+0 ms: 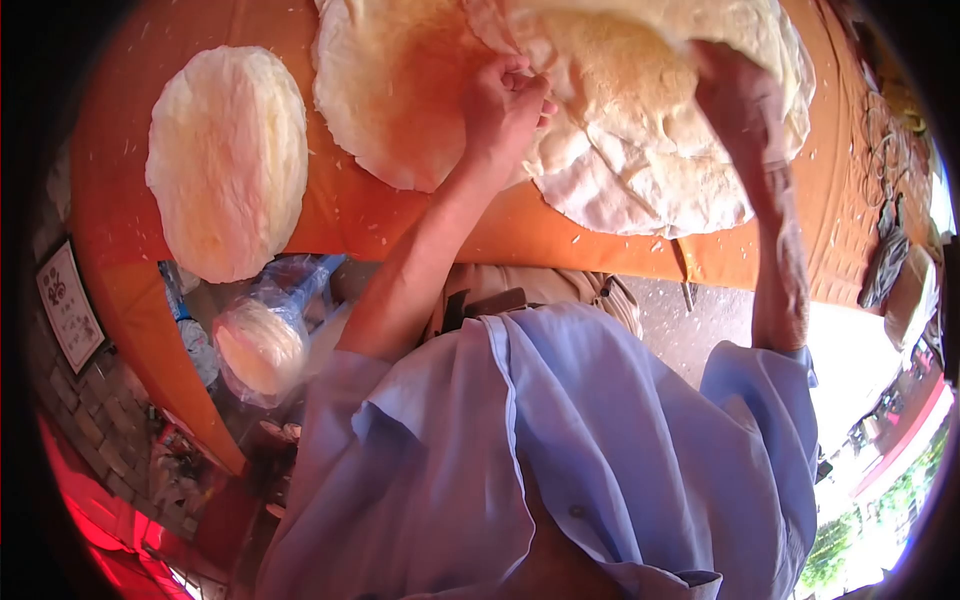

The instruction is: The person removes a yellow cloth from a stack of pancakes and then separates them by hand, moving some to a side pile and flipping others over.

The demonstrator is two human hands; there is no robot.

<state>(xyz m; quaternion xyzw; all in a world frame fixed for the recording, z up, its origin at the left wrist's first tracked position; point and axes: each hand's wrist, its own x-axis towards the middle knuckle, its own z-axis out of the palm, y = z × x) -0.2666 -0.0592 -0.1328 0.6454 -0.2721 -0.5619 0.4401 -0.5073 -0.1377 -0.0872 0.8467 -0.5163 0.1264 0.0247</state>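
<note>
Large, thin, pale flatbreads (390,110) lie overlapping on an orange-covered table (345,215). My left hand (507,105) is closed, thumb and fingers pinched at the rumpled edge of a flatbread (615,60) with a yellow-brown surface. On that same flatbread's right side, my right hand (738,95) is closed and slightly blurred, its fingertips turned away from view. Beneath, another flatbread (640,190) hangs near the table's front edge, with folds and creases. Apart on the left lies an oval pile of flatbread (228,160).
A clear plastic bag of round flatbreads (260,345) hangs below the table at left. White crumbs dot the orange cover. A framed sign (70,305) stands at far left, and dark cords (885,150) lie at far right.
</note>
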